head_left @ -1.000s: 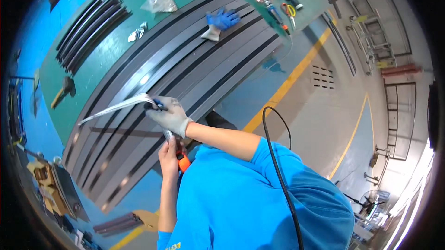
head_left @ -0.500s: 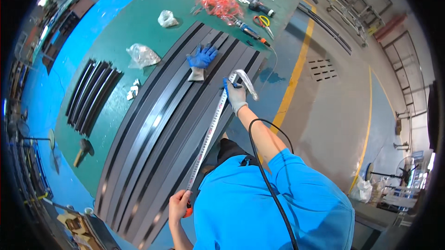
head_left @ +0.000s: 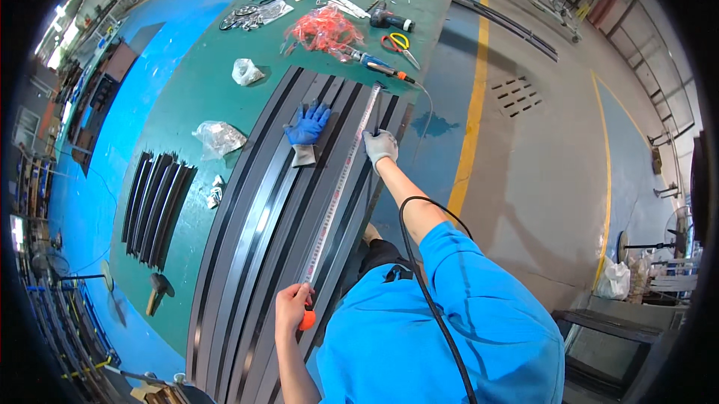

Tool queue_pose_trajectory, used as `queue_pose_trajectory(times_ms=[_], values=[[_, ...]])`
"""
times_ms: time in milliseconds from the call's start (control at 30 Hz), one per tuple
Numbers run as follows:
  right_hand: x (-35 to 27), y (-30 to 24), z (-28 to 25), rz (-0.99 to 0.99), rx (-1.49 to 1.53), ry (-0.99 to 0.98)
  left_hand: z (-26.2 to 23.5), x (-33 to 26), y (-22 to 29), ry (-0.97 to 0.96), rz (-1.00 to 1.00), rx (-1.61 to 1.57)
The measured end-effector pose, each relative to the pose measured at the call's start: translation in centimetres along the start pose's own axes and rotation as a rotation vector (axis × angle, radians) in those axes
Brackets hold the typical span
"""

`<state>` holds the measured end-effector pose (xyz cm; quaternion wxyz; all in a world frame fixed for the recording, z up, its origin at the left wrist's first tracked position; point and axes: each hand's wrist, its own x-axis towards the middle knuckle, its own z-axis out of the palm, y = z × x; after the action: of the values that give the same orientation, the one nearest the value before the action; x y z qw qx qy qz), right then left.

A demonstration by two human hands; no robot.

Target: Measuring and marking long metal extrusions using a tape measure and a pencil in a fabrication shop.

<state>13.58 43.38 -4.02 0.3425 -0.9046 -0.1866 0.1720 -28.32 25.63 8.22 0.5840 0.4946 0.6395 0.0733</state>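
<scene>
Bare and closed, my left hand (head_left: pixel 290 307) grips a tape measure with an orange case (head_left: pixel 308 320) at the near end of long, dark grey metal profiles (head_left: pixel 238 179). The white tape blade (head_left: pixel 335 202) runs out straight along them to their far end. In a grey-and-blue work glove, my right hand (head_left: pixel 382 147) is curled at the right edge of the blade, near the far end. Its fingertips are partly hidden, and what they hold does not show. A loose blue-and-grey glove (head_left: pixel 307 125) lies palm side up on the profiles.
On the green table (head_left: pixel 187 82) are short black profiles (head_left: pixel 156 205), a hammer (head_left: pixel 158 292), plastic bags (head_left: pixel 219 139), red plastic strips (head_left: pixel 322 32), a corded screwdriver (head_left: pixel 382 67), yellow-and-red-handled scissors (head_left: pixel 399 47) and a black power tool (head_left: pixel 391 18). A black cable (head_left: pixel 431 292) hangs across my right arm.
The tape's free end, bent over above my right hand before, now lies straight along the profiles. My right hand has slid from the end down beside the blade. The view has shifted.
</scene>
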Motion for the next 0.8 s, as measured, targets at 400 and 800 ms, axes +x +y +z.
queue_pose_trajectory(times_ms=[400,800], values=[[-0.8,0.7,-1.0,-0.136,-0.083,-0.033,-1.1,1.6,-0.6,-0.086,-0.152,-0.065],[-5.7,0.3,-5.3,-0.225,0.466,-0.304,-6.0,-0.1,-14.5,0.073,-0.244,0.164]])
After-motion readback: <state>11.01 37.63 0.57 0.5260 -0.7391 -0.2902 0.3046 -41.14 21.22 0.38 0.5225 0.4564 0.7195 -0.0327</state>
